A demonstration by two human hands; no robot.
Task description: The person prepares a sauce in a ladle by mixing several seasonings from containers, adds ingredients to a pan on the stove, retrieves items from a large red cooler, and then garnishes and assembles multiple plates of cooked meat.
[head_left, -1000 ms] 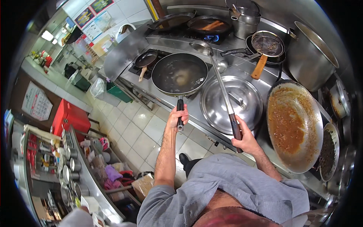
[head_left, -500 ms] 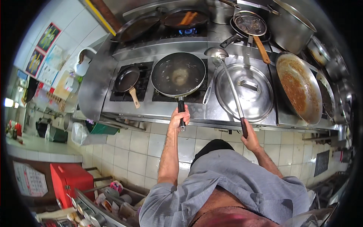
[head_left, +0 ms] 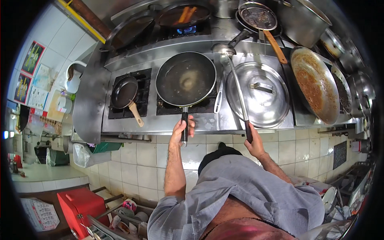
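Observation:
A dark round frying pan sits on the middle burner with a pale patch at its centre, perhaps liquid. Its black handle points toward me. My left hand is around that handle, thumb at one side and fingers loosely apart at the other, none closed across the top. My right hand is wrapped round the black grip of a long steel ladle. The ladle slants across a large steel lid, its bowl lying beyond the lid's far left edge.
Left of the pan, a small skillet with a wooden handle stands on a grate. A slotted steel utensil lies between pan and lid. Blue flame burns under a back pan. A stained wide pan and a strainer are at right.
My left hand's fingers have loosened from around the pan handle. My right hand still grips the ladle, which has hardly shifted. The whole view has moved slightly.

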